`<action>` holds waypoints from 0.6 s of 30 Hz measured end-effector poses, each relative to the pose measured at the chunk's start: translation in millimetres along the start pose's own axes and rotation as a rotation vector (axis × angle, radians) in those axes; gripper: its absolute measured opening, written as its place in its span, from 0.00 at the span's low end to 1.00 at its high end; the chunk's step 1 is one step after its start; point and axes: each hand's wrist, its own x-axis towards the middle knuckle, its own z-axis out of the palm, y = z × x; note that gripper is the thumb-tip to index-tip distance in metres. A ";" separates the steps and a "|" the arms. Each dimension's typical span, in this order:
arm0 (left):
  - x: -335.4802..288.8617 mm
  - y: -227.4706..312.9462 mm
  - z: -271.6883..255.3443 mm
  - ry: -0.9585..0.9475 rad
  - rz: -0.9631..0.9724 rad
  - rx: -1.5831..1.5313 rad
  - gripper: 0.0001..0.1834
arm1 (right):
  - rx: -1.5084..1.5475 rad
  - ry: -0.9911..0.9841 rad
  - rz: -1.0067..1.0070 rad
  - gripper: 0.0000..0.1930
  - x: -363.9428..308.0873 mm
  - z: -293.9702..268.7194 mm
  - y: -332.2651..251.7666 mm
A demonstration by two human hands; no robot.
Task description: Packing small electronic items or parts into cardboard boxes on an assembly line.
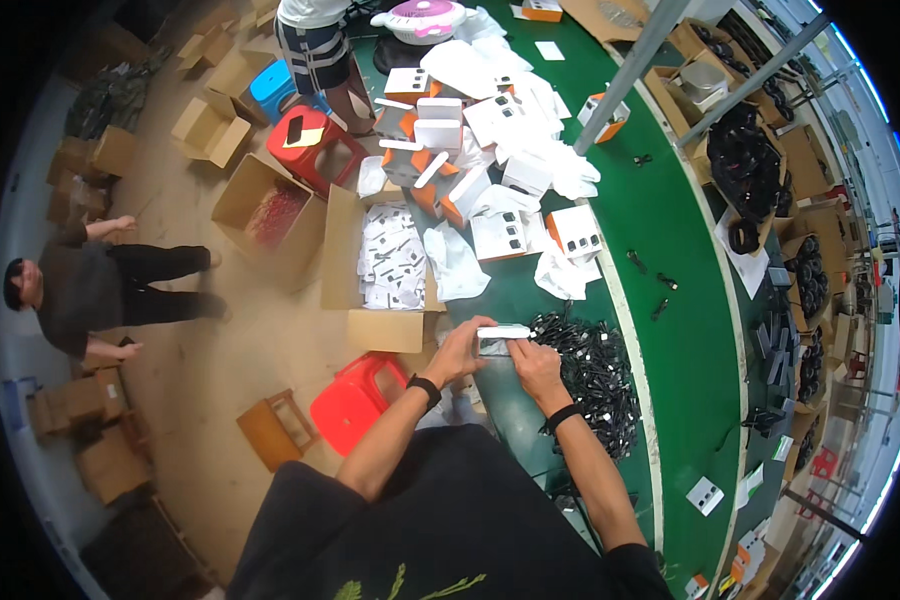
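The likeliest trouble is a slip: the small white box (503, 332) is held up by finger grip near the left edge of the green table (515, 408), so if the left hand (458, 352) slackens, it could drop past that edge toward the red stool (355, 405). On the other side, the heap of black cables (602, 385) lies just beside the right hand (537, 368), and a loose loop could snag on the fingers and get dragged along, because the cables are tangled together. Farther off, the crumpled white bag (455, 262) lies by the open carton (386, 332) and could slide in among its white slips (392, 258) if an arm brushes it. As for pose, both forearms reach forward from the near side, and the hands meet around the box at its two ends. The left hand comes in from the left, its fingers curled round that end; the right hand angles in from the near right, its fingertips pressed against the other end. Both hands are narrow, closed on the box, though whether it is sealed cannot be told.
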 end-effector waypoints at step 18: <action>22.4 -22.2 5.7 -0.046 -0.229 -0.504 0.23 | 0.255 -0.011 0.033 0.22 -30.9 -13.7 0.9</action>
